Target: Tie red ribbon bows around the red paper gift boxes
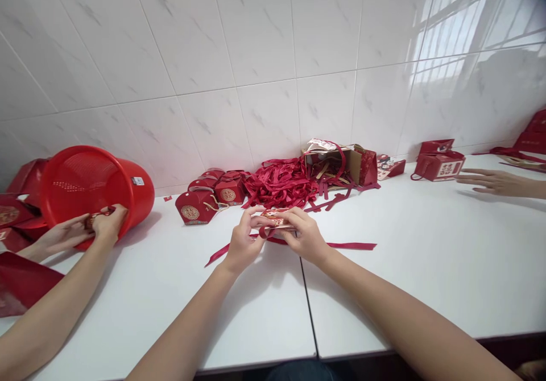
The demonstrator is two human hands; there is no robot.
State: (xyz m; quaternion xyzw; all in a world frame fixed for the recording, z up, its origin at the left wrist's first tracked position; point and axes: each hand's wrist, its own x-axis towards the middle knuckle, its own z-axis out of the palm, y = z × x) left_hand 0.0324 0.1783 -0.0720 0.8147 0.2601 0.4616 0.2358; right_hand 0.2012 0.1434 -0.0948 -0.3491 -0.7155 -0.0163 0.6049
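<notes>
Both my hands meet over the middle of the white table (170,290). My left hand (243,239) and my right hand (305,236) are closed on a small flat red gift box (275,220) with a gold pattern, pinching it from either side. A long dark red ribbon (350,245) runs under the box and trails out on both sides across the tabletop.
A red plastic basket (85,185) lies on its side at the left, where another person's hands (85,230) hold a red piece. Folded red boxes (209,196), a ribbon heap (281,182) and a cardboard box (336,165) line the wall. Another person's hand (490,181) lies near a red box (439,165) at the right.
</notes>
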